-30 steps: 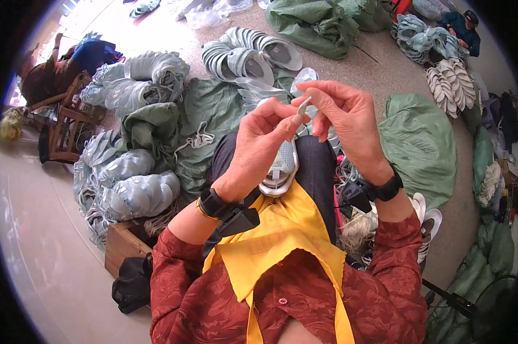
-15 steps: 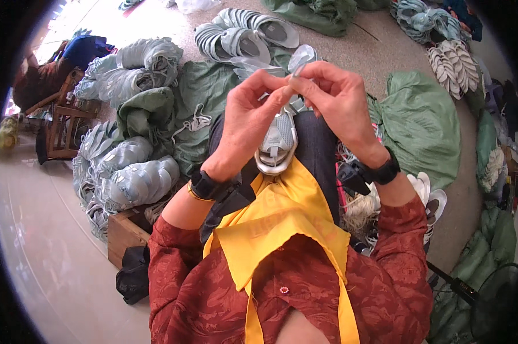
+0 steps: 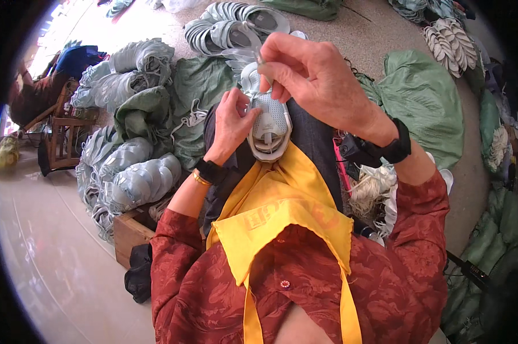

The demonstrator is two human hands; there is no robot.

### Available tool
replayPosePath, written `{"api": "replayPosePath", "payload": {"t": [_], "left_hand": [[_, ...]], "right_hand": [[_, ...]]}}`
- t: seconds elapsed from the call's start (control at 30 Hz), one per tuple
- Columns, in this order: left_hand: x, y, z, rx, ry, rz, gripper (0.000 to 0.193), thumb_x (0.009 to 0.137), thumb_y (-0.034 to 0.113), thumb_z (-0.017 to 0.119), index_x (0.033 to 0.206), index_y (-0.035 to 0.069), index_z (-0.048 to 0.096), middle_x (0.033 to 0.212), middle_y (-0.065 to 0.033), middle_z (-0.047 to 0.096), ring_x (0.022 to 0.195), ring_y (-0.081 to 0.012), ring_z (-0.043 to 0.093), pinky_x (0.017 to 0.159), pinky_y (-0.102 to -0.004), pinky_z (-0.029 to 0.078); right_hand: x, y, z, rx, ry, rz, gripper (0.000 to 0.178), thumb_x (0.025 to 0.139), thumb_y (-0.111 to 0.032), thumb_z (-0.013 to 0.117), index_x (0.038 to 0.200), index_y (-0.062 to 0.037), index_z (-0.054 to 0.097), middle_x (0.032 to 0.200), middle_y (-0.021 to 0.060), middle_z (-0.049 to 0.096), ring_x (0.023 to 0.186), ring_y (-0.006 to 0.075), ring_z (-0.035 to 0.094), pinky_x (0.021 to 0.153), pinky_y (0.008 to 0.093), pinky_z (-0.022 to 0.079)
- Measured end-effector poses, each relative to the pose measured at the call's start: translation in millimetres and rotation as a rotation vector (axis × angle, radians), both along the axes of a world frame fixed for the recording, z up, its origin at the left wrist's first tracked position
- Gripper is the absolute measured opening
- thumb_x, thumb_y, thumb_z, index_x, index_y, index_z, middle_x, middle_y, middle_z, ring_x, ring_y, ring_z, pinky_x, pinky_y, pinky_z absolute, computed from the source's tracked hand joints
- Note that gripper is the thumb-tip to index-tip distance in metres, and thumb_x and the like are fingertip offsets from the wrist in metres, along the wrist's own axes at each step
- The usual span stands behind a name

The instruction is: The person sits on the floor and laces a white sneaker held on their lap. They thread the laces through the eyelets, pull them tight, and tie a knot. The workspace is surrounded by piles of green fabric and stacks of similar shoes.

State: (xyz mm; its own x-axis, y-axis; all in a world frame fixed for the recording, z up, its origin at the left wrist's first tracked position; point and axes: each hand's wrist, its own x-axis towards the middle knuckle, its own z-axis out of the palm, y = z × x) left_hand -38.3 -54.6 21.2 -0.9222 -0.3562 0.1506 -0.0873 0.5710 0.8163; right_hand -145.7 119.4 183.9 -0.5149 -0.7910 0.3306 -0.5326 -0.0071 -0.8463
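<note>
A pale grey-white sports shoe (image 3: 270,119) with a mesh front lies on my lap, its toe toward me. My left hand (image 3: 233,126) is closed at the shoe's left edge, thumb and fingers pinched on its upper. Above the shoe's far end, on the right, my right hand (image 3: 322,86) pinches a thin, pale shoelace (image 3: 253,39). Part of that lace is hidden behind the fingers. Under the shoe are a yellow apron (image 3: 296,183) and my dark trousers.
Stacked pale shoe uppers (image 3: 141,178) lie on the left, above a wooden box (image 3: 130,235). More uppers (image 3: 227,28) sit ahead. Green sacks (image 3: 425,109) lie on the right, near a bundle of white laces (image 3: 371,189). A wooden chair (image 3: 61,126) stands far left.
My hands have moved apart. The left has come down to the shoe's left edge, while the right has risen slightly, still pinching the pale lace. The shoe has shifted slightly left and nearer.
</note>
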Motion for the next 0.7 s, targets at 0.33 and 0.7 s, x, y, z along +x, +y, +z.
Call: {"api": "replayPosePath", "payload": {"t": [0.33,0.7], "left_hand": [[29.3,0.4,-5.7,0.232,0.027,0.013,0.038,0.079,0.008,0.085,0.100,0.001,0.054,0.092,-0.0043,0.063,0.086,-0.0113,0.063,0.079,-0.0282,0.057],[44.8,4.0,-4.5,0.296,0.014,0.065,0.042,0.073,0.009,0.085,0.096,0.002,0.050,0.081,-0.0084,0.061,0.075,-0.0201,0.064,0.071,-0.0324,0.055]], "right_hand": [[-7.5,10.9,53.2,-0.095,-0.151,0.033,0.010,0.106,-0.008,0.055,0.097,-0.0042,0.056,0.078,0.0048,0.065,0.060,0.0081,0.060,0.054,0.0221,0.050],[-14.5,17.7,127.6,-0.208,0.247,-0.089,0.011,0.106,-0.011,0.055,0.097,-0.0049,0.058,0.077,0.0035,0.065,0.058,0.0076,0.060,0.051,0.0215,0.050]]}}
